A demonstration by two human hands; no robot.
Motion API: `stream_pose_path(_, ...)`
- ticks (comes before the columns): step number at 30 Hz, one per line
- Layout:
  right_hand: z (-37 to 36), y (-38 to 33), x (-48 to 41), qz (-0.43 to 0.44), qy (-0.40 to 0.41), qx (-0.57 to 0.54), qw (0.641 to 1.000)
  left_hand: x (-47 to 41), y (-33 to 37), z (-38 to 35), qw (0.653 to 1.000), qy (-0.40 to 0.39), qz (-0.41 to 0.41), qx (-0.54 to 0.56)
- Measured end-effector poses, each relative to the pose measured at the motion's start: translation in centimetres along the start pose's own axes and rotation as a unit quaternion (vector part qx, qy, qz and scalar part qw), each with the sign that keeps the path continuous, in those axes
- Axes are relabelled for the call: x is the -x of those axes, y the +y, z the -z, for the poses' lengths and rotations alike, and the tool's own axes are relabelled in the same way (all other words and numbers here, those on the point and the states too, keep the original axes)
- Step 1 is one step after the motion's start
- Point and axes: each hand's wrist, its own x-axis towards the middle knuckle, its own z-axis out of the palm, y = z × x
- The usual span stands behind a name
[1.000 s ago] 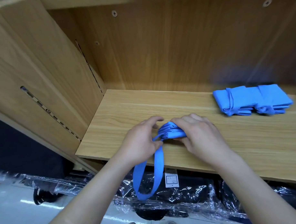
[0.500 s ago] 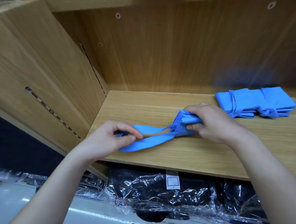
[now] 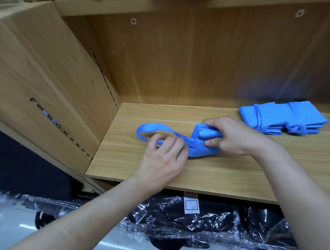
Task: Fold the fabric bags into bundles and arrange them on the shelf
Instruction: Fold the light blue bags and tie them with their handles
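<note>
A: On the wooden shelf [image 3: 233, 174], midway along and nearer its front edge, the right hand [image 3: 235, 135] grips the folded blue bag [image 3: 202, 146]. The left hand [image 3: 163, 158] pinches its handle loop [image 3: 151, 126], which curls toward the shelf's left edge.

B: The risk?

A: Likely the folds. If the right grip eases while the strap is wound, the layers could fan open.

B: And the finished bundles [image 3: 284, 117] at the back right?

A: Well apart, so a wrapping sweep seems unlikely to disturb them.
</note>
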Motion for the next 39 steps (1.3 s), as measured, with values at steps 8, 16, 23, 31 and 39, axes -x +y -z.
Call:
stream_pose_path(8,0.3,0.5,0.3,0.012,-0.021,-0.066,0.998,-2.0,-1.0,-0.8,0.995,0.08,-0.043,0.028)
stream_pose_path(16,0.8,0.9,0.4,0.018,-0.052,-0.102,0.993,-3.0,-3.1,-1.3,0.965,0.011,-0.094,0.244)
stream_pose_path(23,0.7,0.7,0.1,0.021,-0.052,-0.107,0.993,-3.9,-4.4,0.4,0.925,-0.151,-0.073,0.34)
stream_pose_path(31,0.4,0.3,-0.1,0.006,-0.052,-0.107,0.993,-4.2,-4.2,1.6,0.879,-0.284,0.067,0.376)
stream_pose_path(39,-1.0,-1.4,1.6,0.065,0.095,0.027,0.993,-3.7,-4.6,0.9,0.672,-0.369,0.378,0.519)
